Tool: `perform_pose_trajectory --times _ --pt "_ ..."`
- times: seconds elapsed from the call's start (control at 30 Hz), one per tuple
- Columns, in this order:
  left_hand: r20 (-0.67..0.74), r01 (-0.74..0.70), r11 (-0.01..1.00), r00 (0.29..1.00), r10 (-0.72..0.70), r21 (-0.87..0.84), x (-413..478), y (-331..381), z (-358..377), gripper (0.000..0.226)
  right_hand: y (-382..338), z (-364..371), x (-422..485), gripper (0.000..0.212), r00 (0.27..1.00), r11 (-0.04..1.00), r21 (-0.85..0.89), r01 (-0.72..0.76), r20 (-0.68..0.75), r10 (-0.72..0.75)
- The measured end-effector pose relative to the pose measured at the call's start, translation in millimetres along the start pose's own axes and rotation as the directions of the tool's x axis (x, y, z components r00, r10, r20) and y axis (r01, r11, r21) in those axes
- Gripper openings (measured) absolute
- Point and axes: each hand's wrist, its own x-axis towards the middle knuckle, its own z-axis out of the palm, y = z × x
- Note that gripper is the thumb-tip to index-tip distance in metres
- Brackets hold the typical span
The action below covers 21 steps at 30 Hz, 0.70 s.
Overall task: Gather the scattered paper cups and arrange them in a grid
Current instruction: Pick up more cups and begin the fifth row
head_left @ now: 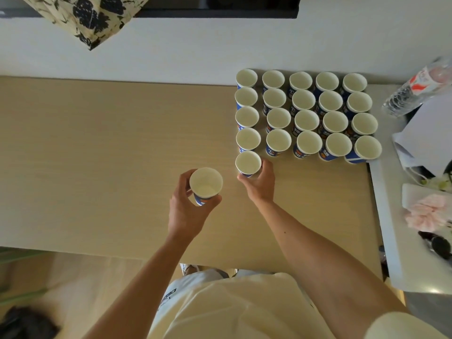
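Several blue paper cups with white insides stand upright in a tidy grid point(305, 113) at the far right of the light wooden table point(110, 148). My right hand point(259, 184) grips one more cup point(248, 163) at the near left corner of the grid, right below the leftmost column. My left hand point(187, 211) holds another blue cup point(206, 183) by its side, to the left of the grid; I cannot tell whether it touches the table.
A plastic water bottle point(418, 86) lies at the far right on a white side surface point(391, 253) with white paper point(425, 133), a pink cloth point(428, 211) and a dark object point(437, 245). A patterned fabric point(85, 15) hangs at the top left.
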Motion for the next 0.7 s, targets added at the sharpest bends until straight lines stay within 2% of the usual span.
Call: perform_pose_trajectory --times 0.2,0.3,0.43,0.53,0.6,0.7 --pt "0.015 -0.022 1.000 1.000 0.022 -0.002 -1 3 3 0.068 5 -17 -21 0.078 1.000 0.999 -0.033 0.003 0.019 -0.003" --pt "0.009 -0.058 0.998 0.998 0.058 -0.002 1 10 10 0.069 5 -36 -48 0.079 0.993 0.992 -0.046 0.115 0.023 -0.114" --pt "0.080 -0.082 0.997 0.993 0.082 0.002 4 23 27 0.069 -9 -64 -59 0.074 0.948 0.973 0.034 0.227 0.223 -0.228" --pt "0.136 -0.091 0.996 0.987 0.089 0.008 5 34 43 0.067 -23 -80 -58 0.083 0.907 0.968 0.096 0.232 0.337 -0.251" --pt "0.170 -0.098 0.995 0.981 0.094 0.015 4 41 53 0.068 -31 -86 -57 0.084 0.908 0.965 0.140 0.221 0.330 -0.257" --pt "0.227 -0.111 0.994 0.968 0.105 0.016 4 49 68 0.068 -37 -95 -54 0.072 0.929 0.962 0.158 0.221 0.267 -0.258"
